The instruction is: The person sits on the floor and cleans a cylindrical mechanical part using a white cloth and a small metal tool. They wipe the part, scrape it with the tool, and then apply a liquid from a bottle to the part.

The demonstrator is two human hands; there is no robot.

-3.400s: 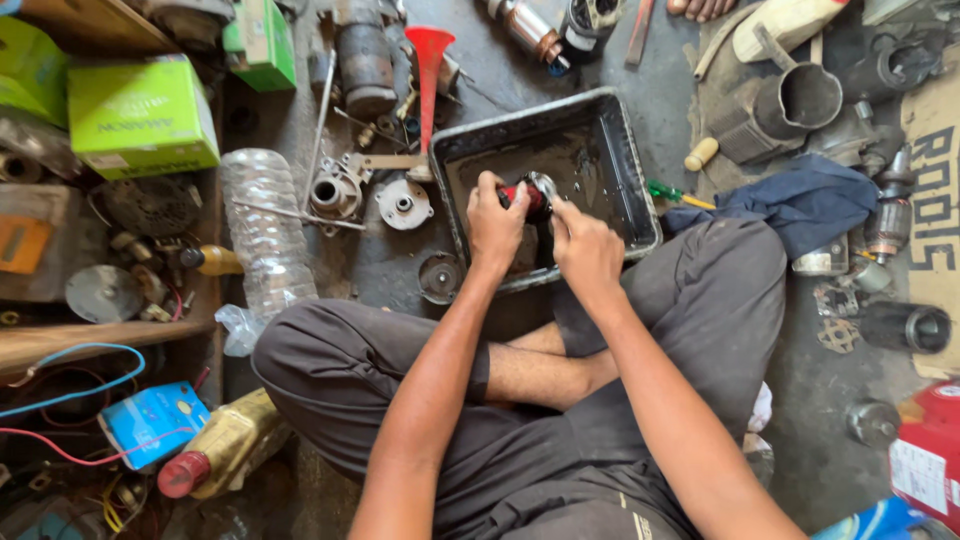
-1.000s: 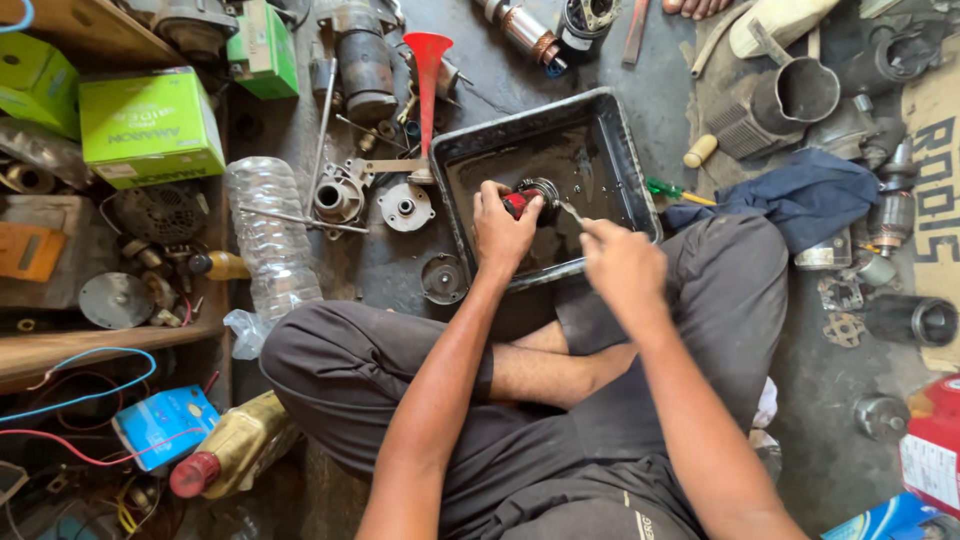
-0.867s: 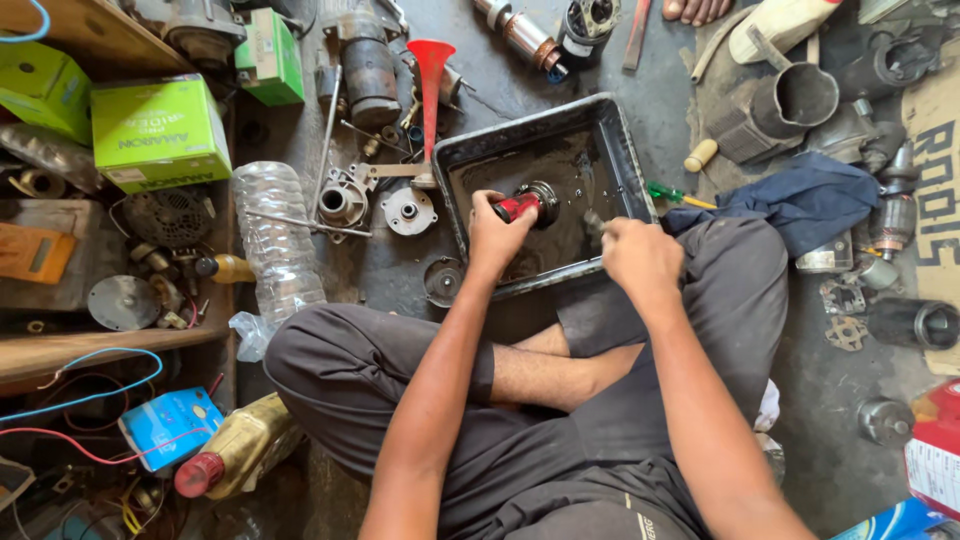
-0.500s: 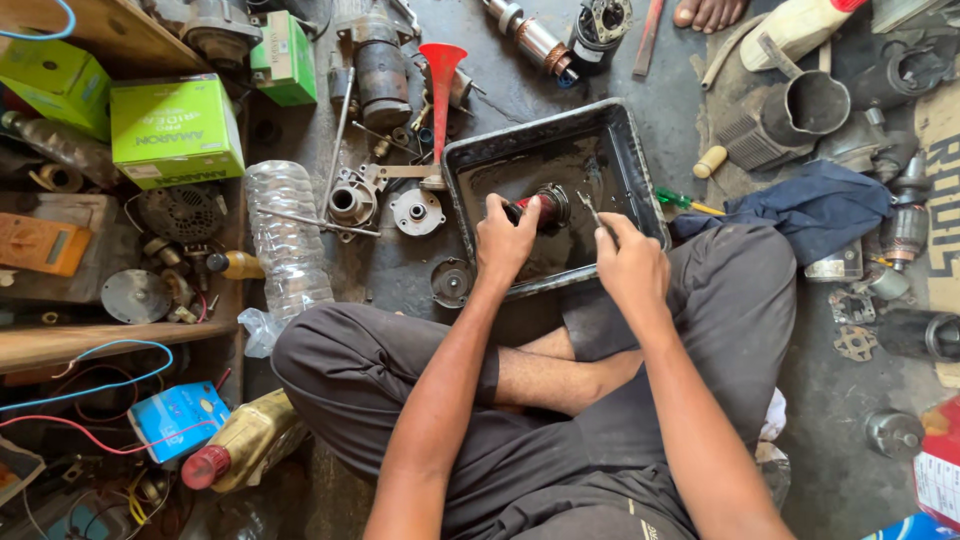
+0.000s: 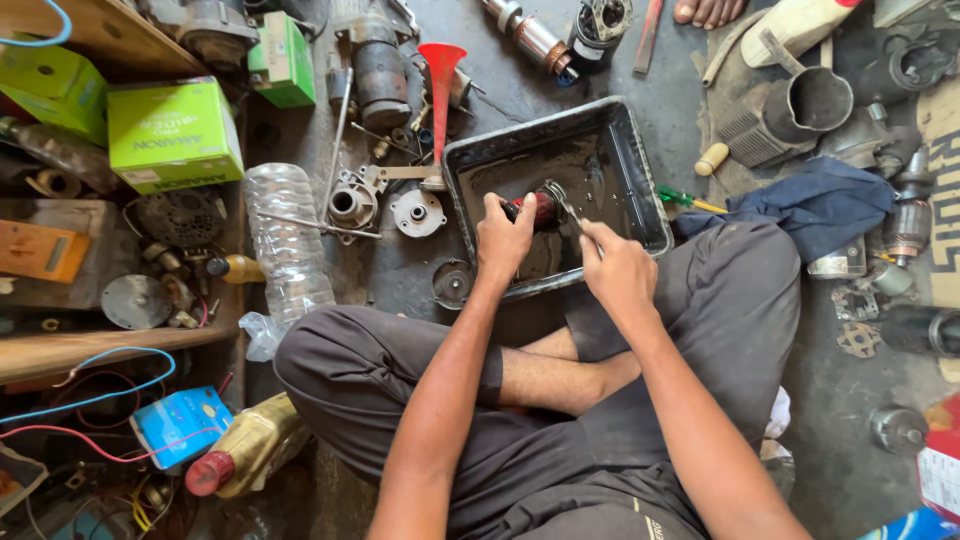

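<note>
One small round metal part with a red band point(image 5: 541, 207) sits inside the black rectangular metal tray point(image 5: 640, 160), over dark oily liquid, near the tray's front-left. Left hand point(image 5: 503, 236) is clenched round it from the near side, fingers wrapped on the part's left end. Right hand point(image 5: 617, 268) is just beside it to the right, closed on a thin metal tool point(image 5: 562, 203) whose tip touches the part; hands close, not touching. Person sits cross-legged in dark grey trousers point(image 5: 720, 330), tray right in front of the knees. Left of tray: red plastic funnel point(image 5: 440, 75), grey cast metal housings point(image 5: 352, 203), clear crushed plastic bottle point(image 5: 288, 245). Further left, green cardboard boxes point(image 5: 174, 134). Right of tray, dark blue cloth point(image 5: 815, 203) and a yellow-handled screwdriver point(image 5: 690, 201). Yellowish oil bottle w/ red cap point(image 5: 245, 448) by the left knee.
</note>
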